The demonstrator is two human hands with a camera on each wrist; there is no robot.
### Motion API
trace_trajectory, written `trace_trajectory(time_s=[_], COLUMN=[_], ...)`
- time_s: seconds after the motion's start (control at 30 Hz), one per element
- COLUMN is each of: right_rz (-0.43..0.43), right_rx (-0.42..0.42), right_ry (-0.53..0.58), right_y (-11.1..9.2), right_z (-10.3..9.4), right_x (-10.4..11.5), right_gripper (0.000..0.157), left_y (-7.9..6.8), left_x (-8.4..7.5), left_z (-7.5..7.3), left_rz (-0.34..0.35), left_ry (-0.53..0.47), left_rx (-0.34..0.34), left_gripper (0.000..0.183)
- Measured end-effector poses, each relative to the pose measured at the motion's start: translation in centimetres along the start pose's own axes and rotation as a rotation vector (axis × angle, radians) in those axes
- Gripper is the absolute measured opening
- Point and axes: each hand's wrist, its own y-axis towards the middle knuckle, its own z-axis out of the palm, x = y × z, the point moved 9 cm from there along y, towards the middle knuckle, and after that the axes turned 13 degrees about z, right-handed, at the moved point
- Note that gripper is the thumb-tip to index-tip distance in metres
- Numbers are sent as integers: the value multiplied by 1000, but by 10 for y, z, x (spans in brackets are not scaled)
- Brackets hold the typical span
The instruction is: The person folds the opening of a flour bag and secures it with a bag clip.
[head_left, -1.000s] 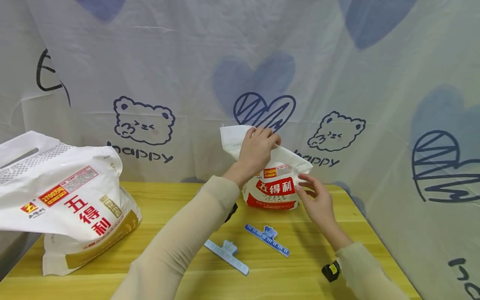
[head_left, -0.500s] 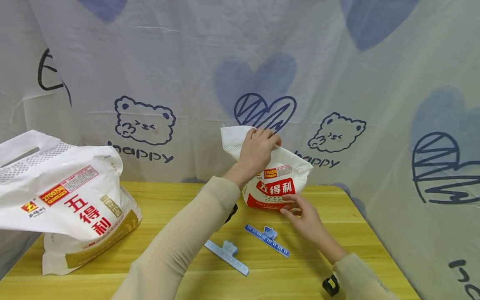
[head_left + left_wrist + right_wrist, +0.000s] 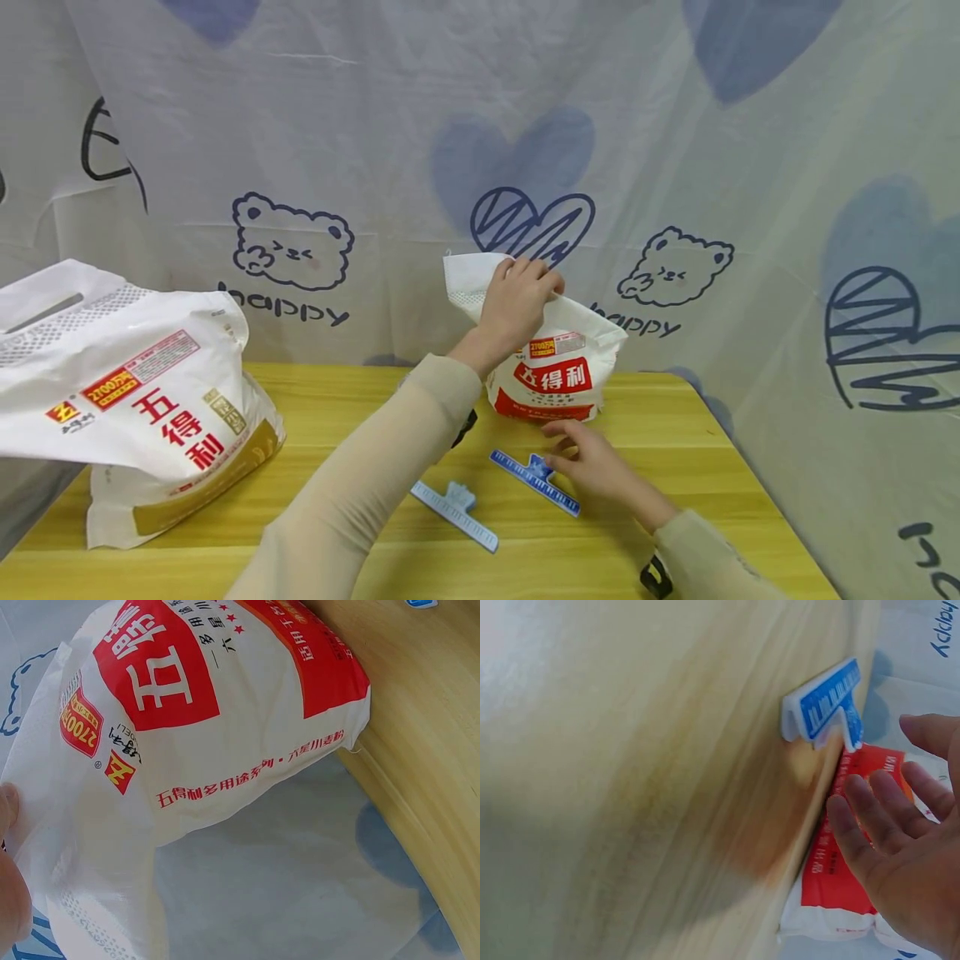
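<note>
My left hand (image 3: 517,304) grips the gathered upper part of a white and red flour bag (image 3: 555,375) standing at the back of the table. In the left wrist view only bits of the fingers (image 3: 13,900) show, at the left edge against the bag's white top. My right hand (image 3: 596,467) hovers beside a dark blue piano-patterned bag clip (image 3: 534,482), its thumb close to the clip's handle. The right wrist view shows that hand's fingers (image 3: 889,814) spread, apart from the clip (image 3: 829,701), with nothing held.
A light blue bag clip (image 3: 453,515) lies nearer on the wooden table (image 3: 360,467). At the left stands a larger white and gold flour bag (image 3: 180,417), its handle top leaning left. A printed cloth (image 3: 390,167) hangs behind the table.
My right hand has left the side of the flour bag and come down and toward me to the dark blue clip. The left hand keeps its grip on the bag.
</note>
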Motion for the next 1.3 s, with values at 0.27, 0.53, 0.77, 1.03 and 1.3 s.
trace_trajectory(time_s=[0.27, 0.53, 0.77, 1.03, 1.3], right_rz=[34, -24, -29, 28, 76], right_rx=[60, 54, 27, 31, 34], right_ry=[-69, -149, -202, -155, -90], right_y=[3, 5, 6, 8, 7], right_z=[14, 20, 22, 23, 22], right_x=[-6, -1, 0, -2, -2], right_gripper=[38, 30, 25, 23, 22], left_y=[-1, -1, -2, -1, -1], left_x=[0, 1, 0, 0, 1], left_z=[1, 1, -1, 1, 2], left_rz=[-6, -14, -12, -9, -18], left_ry=[-15, -16, -8, 13, 10], left_rx=[-2, 4, 6, 7, 14], left_gripper=[21, 24, 20, 21, 26])
